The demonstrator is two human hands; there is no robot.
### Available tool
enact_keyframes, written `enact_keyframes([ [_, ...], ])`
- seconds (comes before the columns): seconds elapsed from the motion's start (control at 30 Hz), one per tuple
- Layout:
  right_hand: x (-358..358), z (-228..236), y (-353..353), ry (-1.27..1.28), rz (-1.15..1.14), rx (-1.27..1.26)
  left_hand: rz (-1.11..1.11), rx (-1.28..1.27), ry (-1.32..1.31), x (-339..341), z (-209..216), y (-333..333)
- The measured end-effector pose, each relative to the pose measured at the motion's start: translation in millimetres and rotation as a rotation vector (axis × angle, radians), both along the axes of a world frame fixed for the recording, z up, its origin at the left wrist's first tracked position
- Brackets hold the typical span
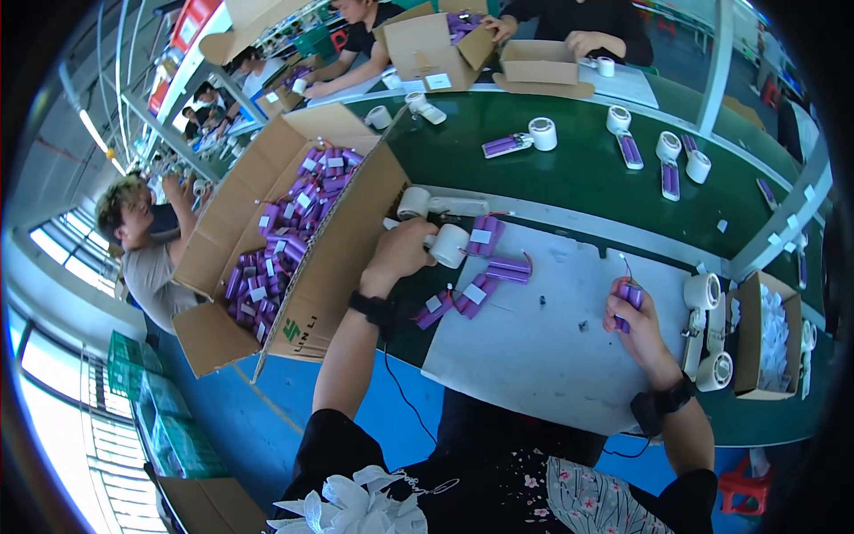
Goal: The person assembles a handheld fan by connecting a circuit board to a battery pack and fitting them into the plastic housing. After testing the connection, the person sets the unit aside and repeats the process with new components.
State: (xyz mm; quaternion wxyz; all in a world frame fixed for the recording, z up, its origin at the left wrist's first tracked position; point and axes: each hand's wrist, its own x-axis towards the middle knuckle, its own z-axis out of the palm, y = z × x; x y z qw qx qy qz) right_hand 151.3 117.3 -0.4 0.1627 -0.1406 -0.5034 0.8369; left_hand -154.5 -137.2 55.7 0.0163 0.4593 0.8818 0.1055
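My left hand [405, 254] is closed around a white round-headed device housing [450, 246] beside the big carton. A second white housing [415, 203] lies just beyond it. My right hand [635, 319] grips a purple battery pack [628, 301] above the pale grey mat [534, 356], the pack's thin wires sticking up. Between my hands, on the mat's left side, several loose purple battery packs [509, 270] lie with white labels and short leads. White housings [702, 292] rest to the right of my right hand.
An open carton [356, 236] full of purple packs stands on the left. At the right is a small box [761, 392] of white pieces. Housings with purple packs [672, 173] sit on the green belt [569, 187]. Co-workers [356, 49] sit opposite; a metal post [787, 214] rises right.
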Motion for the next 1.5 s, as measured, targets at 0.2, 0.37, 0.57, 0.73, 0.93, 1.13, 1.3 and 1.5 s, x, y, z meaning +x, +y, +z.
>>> enact_keyframes([
  [0.2,-2,3,1,0.006,0.002,0.105,-0.003,0.364,-0.4,0,34,-26],
  [0.37,1,-5,6,0.07,0.03,0.237,0.128,0.493,-0.586,43,99,-21],
  [0.57,3,14,-1,0.087,0.006,0.048,-0.426,0.86,-1.514,112,56,64],
  [0.73,9,18,-1,0.138,0.034,-0.003,-0.45,0.651,-1.801,138,-5,137],
  [0.93,10,11,14,-0.055,-0.163,0.181,-0.202,0.491,-1.908,144,-33,169],
  [1.13,11,8,1,-0.329,-0.48,1.003,-0.176,0.459,-1.572,140,-42,163],
  [1.3,13,12,-10,-0.401,-0.458,1.099,-0.292,0.524,-1.104,156,-42,152],
  [1.5,10,10,-11,-0.445,-0.45,1.18,-0.385,0.441,-0.921,152,-43,148],
])
